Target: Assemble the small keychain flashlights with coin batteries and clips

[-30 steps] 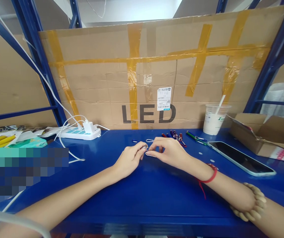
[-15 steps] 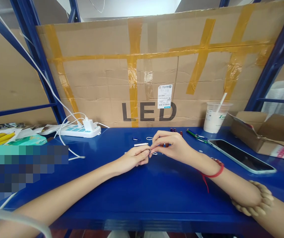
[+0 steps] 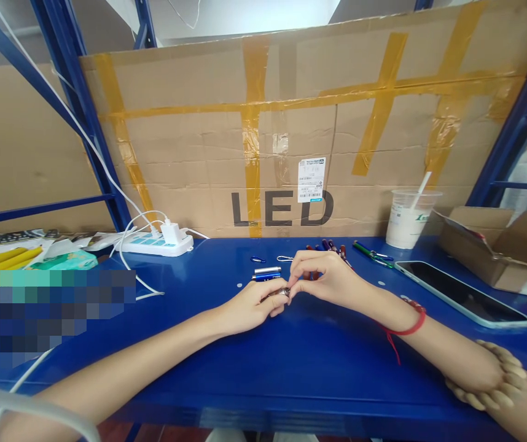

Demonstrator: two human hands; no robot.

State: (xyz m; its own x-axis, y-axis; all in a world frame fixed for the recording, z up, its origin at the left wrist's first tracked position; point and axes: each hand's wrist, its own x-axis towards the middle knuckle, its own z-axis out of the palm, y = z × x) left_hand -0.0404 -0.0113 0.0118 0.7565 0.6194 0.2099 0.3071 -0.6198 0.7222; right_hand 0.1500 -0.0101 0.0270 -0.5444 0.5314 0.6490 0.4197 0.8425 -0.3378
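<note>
My left hand (image 3: 258, 305) is closed around a small dark metallic cylinder (image 3: 276, 294), most of it covered by the fingers. At the cylinder's right end, my right hand (image 3: 319, 275) pinches with thumb and forefinger; whatever tiny part lies between those fingertips is hidden. Just behind the left hand lie a blue cylinder (image 3: 266, 277) and a silver cylinder (image 3: 268, 270), side by side. Farther back are a blue carabiner clip (image 3: 258, 259) and a pale loop-shaped clip (image 3: 284, 258). Several red and dark cylinders (image 3: 332, 246) sit behind the right hand, partly covered by it.
On the right are a phone (image 3: 461, 293), green pen-like items with clips (image 3: 371, 253), a lidded drink cup with straw (image 3: 406, 221) and an open cardboard box (image 3: 498, 245). A white power strip (image 3: 155, 244) with cables stands at left. A large cardboard sheet (image 3: 199, 153) closes off the back.
Both hands sit slightly lower and nearer to me, still together. The blue cylinder behind the left hand and more of the held cylinder now show. The whole view has shifted a little.
</note>
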